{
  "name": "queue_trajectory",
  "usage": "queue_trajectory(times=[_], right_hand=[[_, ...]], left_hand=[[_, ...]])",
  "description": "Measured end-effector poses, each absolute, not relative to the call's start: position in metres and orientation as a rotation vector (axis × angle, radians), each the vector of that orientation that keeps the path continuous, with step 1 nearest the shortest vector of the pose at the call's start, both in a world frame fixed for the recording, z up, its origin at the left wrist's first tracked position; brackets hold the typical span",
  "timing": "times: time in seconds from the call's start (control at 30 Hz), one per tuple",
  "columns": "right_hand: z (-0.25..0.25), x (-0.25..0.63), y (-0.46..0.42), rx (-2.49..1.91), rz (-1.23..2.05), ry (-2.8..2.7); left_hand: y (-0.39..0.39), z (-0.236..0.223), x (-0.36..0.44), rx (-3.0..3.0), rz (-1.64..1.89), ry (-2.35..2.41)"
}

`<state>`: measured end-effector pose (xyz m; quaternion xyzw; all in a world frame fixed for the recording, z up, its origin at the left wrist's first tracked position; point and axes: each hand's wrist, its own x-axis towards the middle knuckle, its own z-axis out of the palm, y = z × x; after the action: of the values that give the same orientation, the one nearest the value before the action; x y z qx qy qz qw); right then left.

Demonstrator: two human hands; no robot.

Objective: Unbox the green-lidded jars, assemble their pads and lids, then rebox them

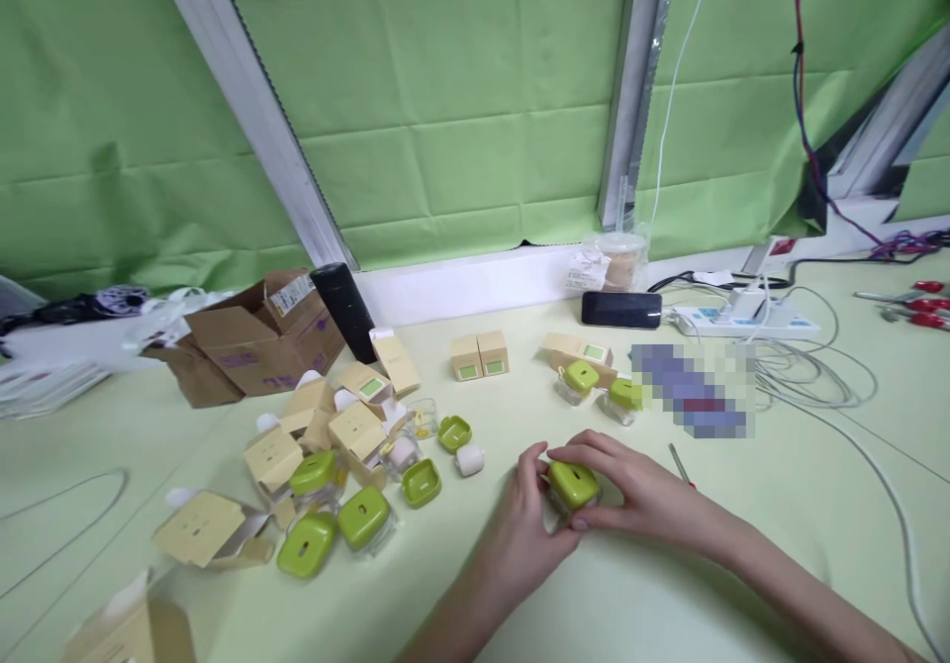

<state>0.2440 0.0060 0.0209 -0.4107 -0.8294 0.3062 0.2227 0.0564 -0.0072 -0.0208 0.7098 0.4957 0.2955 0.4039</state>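
Both my hands meet on one small clear jar with a green lid [573, 485] near the middle of the pale green table [668, 584]. My left hand [523, 524] grips it from the left, fingers curled against its side. My right hand [630, 490] wraps over its top and right side. To the left lie several more green-lidded jars [363, 517], loose green lids [454, 432], a white cap [470, 460] and small tan cardboard boxes [356, 427], some open.
Two closed tan boxes [479, 355] and two lidded jars [579, 380] stand farther back. A black cylinder [344, 311], brown cartons [252, 336], a phone [620, 309], a plastic cup [621, 259], a power strip [742, 323] with cables and red-handled tools [920, 305] line the rear.
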Motion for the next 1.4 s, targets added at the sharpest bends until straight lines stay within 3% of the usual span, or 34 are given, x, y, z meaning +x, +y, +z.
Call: queue_trajectory(times=[0.37, 0.53, 0.97, 1.23, 1.4], right_hand=[[0.004, 0.242, 0.012, -1.118, 0.902, -2.326], [0.007, 0.229, 0.042, -1.233, 0.641, -2.272], [0.013, 0.077, 0.129, -1.235, 0.420, -2.314], [0.030, 0.105, 0.166, -1.391, 0.160, -2.283], [0.029, 0.134, 0.180, -1.509, 0.166, -2.322]], left_hand=[[-0.013, -0.015, 0.046, 1.912, 0.625, 1.301], [-0.018, -0.010, 0.037, 1.958, 0.410, 1.563], [0.004, -0.022, 0.046, 2.016, -0.017, 1.643], [0.002, -0.025, 0.047, 1.993, -0.002, 1.636], [0.000, -0.022, 0.042, 1.982, 0.049, 1.633]])
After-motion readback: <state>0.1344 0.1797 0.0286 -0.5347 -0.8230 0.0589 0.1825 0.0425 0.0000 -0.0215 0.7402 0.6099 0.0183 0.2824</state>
